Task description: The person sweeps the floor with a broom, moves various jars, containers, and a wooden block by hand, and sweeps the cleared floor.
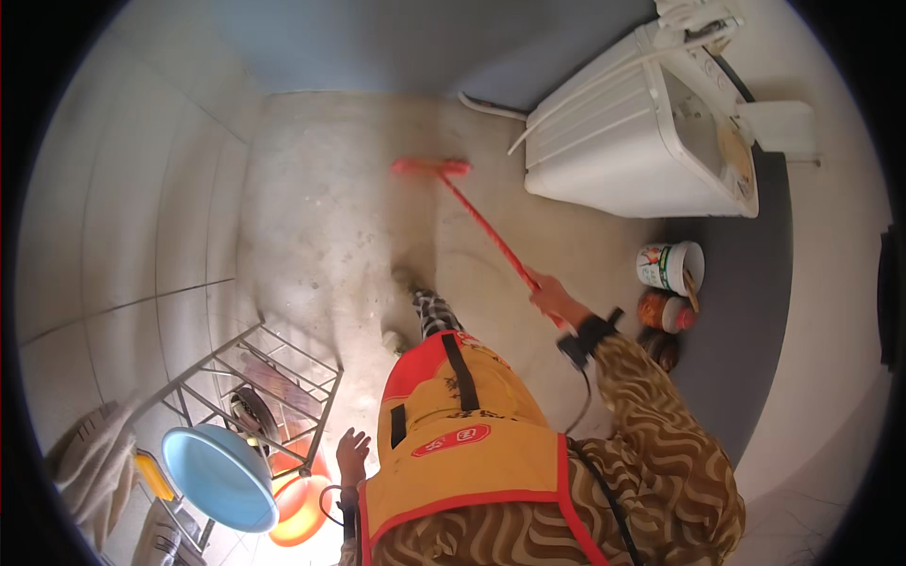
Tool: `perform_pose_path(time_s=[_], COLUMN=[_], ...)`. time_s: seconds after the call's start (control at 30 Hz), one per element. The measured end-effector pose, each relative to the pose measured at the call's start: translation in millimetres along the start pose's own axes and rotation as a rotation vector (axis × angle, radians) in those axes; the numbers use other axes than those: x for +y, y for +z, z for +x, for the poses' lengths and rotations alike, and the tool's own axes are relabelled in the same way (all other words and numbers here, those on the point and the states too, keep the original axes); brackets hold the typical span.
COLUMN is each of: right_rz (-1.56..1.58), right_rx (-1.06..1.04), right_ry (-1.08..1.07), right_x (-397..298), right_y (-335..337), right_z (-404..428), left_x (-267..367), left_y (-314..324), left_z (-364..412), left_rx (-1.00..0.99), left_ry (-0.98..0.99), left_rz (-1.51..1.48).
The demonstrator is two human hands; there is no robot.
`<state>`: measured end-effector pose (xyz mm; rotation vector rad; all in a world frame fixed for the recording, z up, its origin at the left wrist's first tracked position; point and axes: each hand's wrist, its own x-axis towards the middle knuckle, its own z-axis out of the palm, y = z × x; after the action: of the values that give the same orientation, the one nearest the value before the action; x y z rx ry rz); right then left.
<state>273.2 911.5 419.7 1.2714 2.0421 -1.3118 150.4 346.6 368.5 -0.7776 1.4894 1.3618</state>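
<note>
My right hand (555, 298) is closed around the red handle (488, 230) of a broom or floor brush. The handle runs up and left to its blurred red head (430, 167), which is at the concrete floor (318, 184). My left hand (352, 453) hangs beside the yellow and red apron (460, 453), fingers apart and holding nothing. To its left are an orange basin (301, 509) and a light blue basin (219, 477) by a metal rack.
A white washing machine (601, 134) stands at upper right, with a pale hose (488, 107) beside it. A white bucket (655, 267) and a lidded jar (662, 311) stand at right. At lower left are the metal rack (322, 417) and a hanging cloth (99, 474).
</note>
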Motion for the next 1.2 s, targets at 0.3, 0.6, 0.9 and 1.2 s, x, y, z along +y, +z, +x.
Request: perform_pose_path(time_s=[0.3,0.6,0.9,1.2], right_rz=[0.022,0.230,0.083,0.005], right_rx=[-0.073,-0.158,0.259,-0.303], right_ry=[-0.011,0.207,-0.046,0.023], right_x=[88,29,112,174], right_y=[105,47,39,7], right_z=[-109,-210,-43,-180], left_x=[4,-26,-9,-124], left_y=[-20,-86,-62,-92], left_z=[13,92,49,54], left_rx=[0.099,-0.295,-0.023,0.105], left_ry=[-0.003,0.430,0.090,0.646], left_rz=[0.079,0.650,0.093,0.999])
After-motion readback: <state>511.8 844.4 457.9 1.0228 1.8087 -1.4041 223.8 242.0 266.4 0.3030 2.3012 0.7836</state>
